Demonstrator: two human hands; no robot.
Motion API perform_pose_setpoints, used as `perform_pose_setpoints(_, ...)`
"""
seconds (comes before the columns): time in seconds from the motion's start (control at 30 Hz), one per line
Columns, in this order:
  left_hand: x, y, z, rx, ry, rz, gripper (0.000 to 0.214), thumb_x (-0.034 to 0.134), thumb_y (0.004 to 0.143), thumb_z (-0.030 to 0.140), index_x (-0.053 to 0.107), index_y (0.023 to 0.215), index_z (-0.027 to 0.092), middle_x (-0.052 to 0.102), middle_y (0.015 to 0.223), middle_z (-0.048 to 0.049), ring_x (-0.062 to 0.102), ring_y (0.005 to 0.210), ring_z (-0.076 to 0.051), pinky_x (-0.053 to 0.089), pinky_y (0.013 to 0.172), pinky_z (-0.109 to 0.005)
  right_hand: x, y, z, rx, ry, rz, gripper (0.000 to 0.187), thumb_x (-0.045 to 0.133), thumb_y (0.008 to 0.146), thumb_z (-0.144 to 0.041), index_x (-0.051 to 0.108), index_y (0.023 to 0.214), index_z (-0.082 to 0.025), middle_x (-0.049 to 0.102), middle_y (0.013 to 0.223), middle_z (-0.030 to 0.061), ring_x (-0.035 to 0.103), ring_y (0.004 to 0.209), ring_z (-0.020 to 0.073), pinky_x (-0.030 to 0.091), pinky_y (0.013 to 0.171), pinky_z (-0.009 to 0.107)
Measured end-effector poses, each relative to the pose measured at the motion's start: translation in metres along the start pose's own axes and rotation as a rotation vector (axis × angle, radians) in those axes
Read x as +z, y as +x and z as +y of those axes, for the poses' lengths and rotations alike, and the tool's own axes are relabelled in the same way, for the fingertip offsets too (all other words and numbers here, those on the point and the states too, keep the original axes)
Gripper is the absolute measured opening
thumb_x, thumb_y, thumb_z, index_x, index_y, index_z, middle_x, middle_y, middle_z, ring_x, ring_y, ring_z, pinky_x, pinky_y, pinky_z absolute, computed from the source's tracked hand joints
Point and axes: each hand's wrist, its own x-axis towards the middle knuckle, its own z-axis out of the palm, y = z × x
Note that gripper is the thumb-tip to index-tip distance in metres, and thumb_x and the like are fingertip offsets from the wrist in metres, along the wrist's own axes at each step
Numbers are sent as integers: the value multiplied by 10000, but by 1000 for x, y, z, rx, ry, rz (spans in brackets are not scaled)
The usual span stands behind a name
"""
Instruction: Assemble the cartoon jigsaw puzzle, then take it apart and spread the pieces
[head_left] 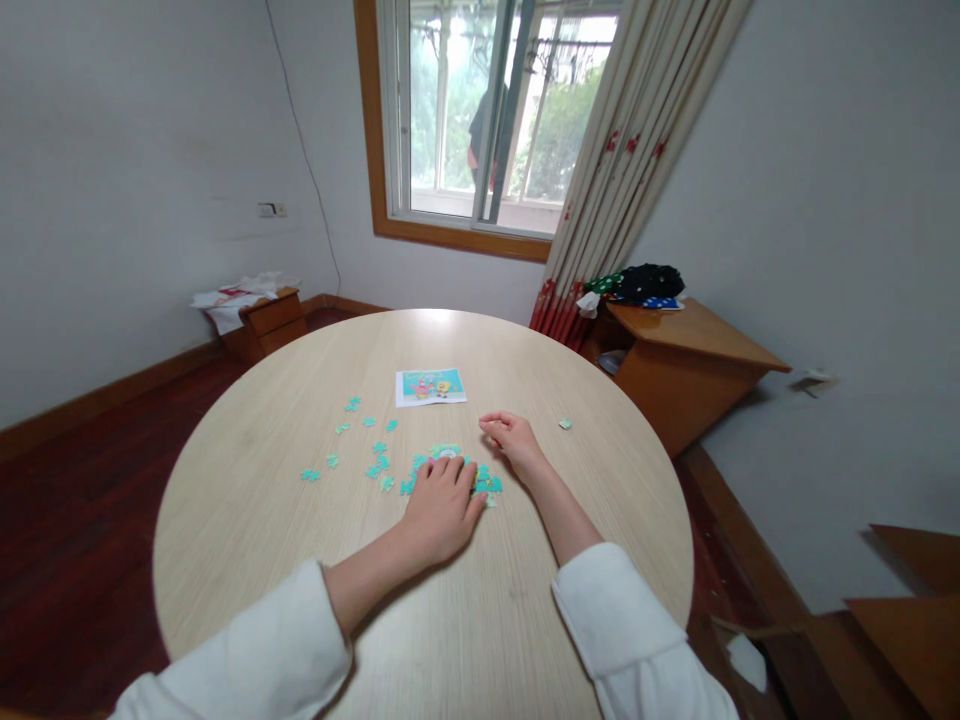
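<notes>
My left hand (444,505) lies flat, fingers spread, over a partly assembled jigsaw puzzle (491,483) in teal, green and yellow, and covers much of its middle. Just right of it, my right hand (514,440) is raised slightly with its fingers curled and thumb and fingertips together. Whatever may be between those fingertips is too small to make out. Loose teal puzzle pieces (379,463) are scattered left of the assembled part. A single piece (565,424) rests off to the right. Beyond my hands is a picture card (431,386) with a pink and a yellow cartoon figure.
Everything lies on a round, pale wooden table (480,640). Behind it on the right stands a brown desk (697,335) with dark clothing heaped on it. A small cabinet (274,322) is at the back left. Outside the window, a person (484,130) is partly visible.
</notes>
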Motion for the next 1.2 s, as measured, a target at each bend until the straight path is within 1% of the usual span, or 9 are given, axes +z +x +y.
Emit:
perform_pose_setpoints(0.3,0,0,0,-8,-13,18,400,306,931,370,515,1202,163,550,1250,-121,464,1153,-284,345,945,-453,-1,1,1,0,-5,-4,295,688,530,-367,603,720,-158,433,429,-84,337,384,52,227,379,185)
perform_pose_setpoints(0.43,-14,9,-12,-115,5,138,395,322,922,363,525,1200,168,540,1270,-120,469,1139,-286,356,916,-432,0,1,2,-1,0,0,301,690,526,-368,605,722,-156,441,430,-79,343,390,53,235,379,182)
perform_pose_setpoints(0.53,-34,19,-43,-279,13,198,332,349,901,318,593,1060,159,615,1097,-126,536,1025,-265,382,857,-391,0,0,0,6,-18,6,294,686,530,-367,606,721,-158,434,424,-78,341,389,56,240,377,184)
perform_pose_setpoints(0.67,-51,23,-109,-547,0,205,287,367,861,292,627,865,172,658,953,-113,588,873,-239,403,708,-326,0,-2,-2,6,-31,11,288,684,534,-362,609,721,-156,432,423,-77,342,393,57,241,378,184)
perform_pose_setpoints(0.77,-52,16,-158,-719,-43,200,254,411,822,305,627,841,172,673,923,-129,601,849,-273,385,623,-322,1,-3,-2,4,-29,14,292,686,531,-360,609,718,-150,435,423,-76,349,394,57,237,380,183)
perform_pose_setpoints(0.83,-49,10,-184,-807,-82,183,226,452,787,300,633,829,170,679,913,-140,609,844,-286,379,603,-319,1,-3,-2,3,-25,14,295,688,527,-359,608,717,-150,437,421,-76,350,393,59,231,380,183)
perform_pose_setpoints(0.87,-47,8,-194,-815,-108,177,211,473,768,294,638,811,169,682,885,-138,612,827,-282,378,596,-315,1,-3,-2,2,-22,14,295,688,526,-359,607,718,-149,438,419,-76,349,392,59,229,380,183)
perform_pose_setpoints(1.0,-41,3,-213,-806,-244,171,156,540,695,270,647,715,159,657,679,-85,604,691,-229,379,568,-286,0,-3,-2,-1,-23,16,300,680,524,-358,610,722,-144,437,419,-78,343,395,57,233,383,183)
perform_pose_setpoints(1.2,-36,4,-211,-787,-440,129,171,660,582,319,630,632,158,562,477,0,538,526,-160,347,494,-247,0,-3,-3,-7,-35,21,293,675,523,-362,613,713,-148,436,423,-74,347,400,57,239,383,183)
